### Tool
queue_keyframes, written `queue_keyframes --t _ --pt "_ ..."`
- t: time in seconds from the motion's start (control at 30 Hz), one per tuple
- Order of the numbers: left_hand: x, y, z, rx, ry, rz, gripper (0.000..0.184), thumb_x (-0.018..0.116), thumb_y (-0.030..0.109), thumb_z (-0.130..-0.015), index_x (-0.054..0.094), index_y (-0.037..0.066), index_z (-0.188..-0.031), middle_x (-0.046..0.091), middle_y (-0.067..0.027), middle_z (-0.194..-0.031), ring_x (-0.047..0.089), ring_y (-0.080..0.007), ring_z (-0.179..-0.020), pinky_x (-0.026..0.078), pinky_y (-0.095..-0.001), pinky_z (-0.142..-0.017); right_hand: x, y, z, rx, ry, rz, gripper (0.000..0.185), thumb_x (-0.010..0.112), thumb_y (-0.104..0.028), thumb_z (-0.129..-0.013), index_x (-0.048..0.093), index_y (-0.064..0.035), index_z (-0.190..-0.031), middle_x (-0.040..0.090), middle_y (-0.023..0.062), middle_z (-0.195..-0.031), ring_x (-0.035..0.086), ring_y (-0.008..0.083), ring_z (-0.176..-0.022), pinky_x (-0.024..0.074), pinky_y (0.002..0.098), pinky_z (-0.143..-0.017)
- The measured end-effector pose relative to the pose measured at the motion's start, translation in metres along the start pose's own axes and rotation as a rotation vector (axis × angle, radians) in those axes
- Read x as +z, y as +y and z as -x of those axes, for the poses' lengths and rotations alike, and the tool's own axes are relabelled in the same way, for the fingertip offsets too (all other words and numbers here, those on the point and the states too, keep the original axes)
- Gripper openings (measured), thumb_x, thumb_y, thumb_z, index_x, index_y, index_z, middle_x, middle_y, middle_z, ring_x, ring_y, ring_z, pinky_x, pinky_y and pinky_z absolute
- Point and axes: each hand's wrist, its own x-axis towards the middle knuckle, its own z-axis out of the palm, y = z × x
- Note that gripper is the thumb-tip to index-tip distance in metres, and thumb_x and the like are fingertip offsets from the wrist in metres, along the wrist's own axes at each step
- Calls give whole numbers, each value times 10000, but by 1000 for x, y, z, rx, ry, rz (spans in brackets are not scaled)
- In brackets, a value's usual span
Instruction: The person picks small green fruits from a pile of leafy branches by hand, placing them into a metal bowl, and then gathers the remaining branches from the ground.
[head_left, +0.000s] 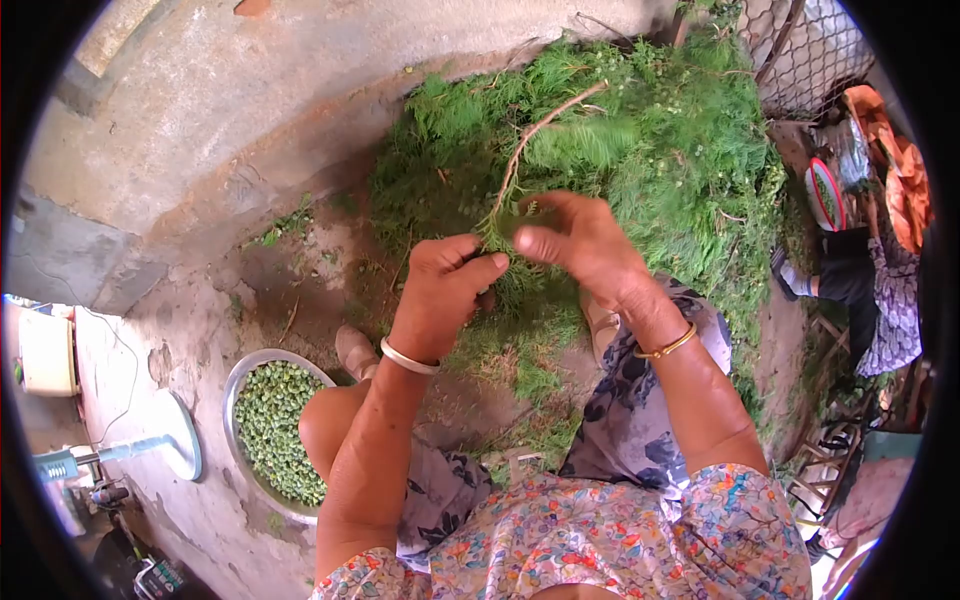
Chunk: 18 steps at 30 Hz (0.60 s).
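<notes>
My left hand [445, 285], with a pale bangle at the wrist, is closed on the lower end of a green-leaved branch [527, 140]. The branch's bare brown stem curves up and to the right. My right hand [580, 245], with a gold-coloured bangle, is beside the branch, thumb and fingers curled close to its leaves; some blur hides whether it grips anything. Behind both hands lies a large heap of green leafy branches [650, 150]. A round metal basin [232, 440] of small green pods or cones stands on the ground left of my left arm.
At the lower left is a fan [175, 440]. A concrete wall [220, 110] runs along the upper left. On the right are another person's dark and patterned clothes [890, 310], an orange cloth [905, 190] and a red-rimmed round container [826, 195].
</notes>
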Motion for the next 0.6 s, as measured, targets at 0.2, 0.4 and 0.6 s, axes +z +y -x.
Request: queue_keyframes --t 0.2,0.4,0.6 --pt "-2 -10 -5 -80 -66 313 124 580 141 -862 583 21 -827 509 8 -615 417 -58 -463 303 -206 -388 16 -12 9 85 -236 -53 473 748 -314 -756 594 99 -928 636 107 -798 593 172 -720 492 318 -663" --pt "-3 -1 -4 -13 10 422 204 569 189 -887 606 -8 -927 560 -55 -668 424 -68 -510 317 -201 -418 21 -4 4 333 -109 -585 238 645 -117 -825 577 94 -910 631 121 -815 626 190 -734 532 333 -635" --pt "-32 -4 6 223 -67 576 394 504 372 -918 573 -11 -981 547 -93 -697 413 -92 -500 350 -229 -434 2 12 -10 360 79 -947 233 420 -80 -922 482 81 -1079 610 197 -968 631 281 -860 543 407 -788"
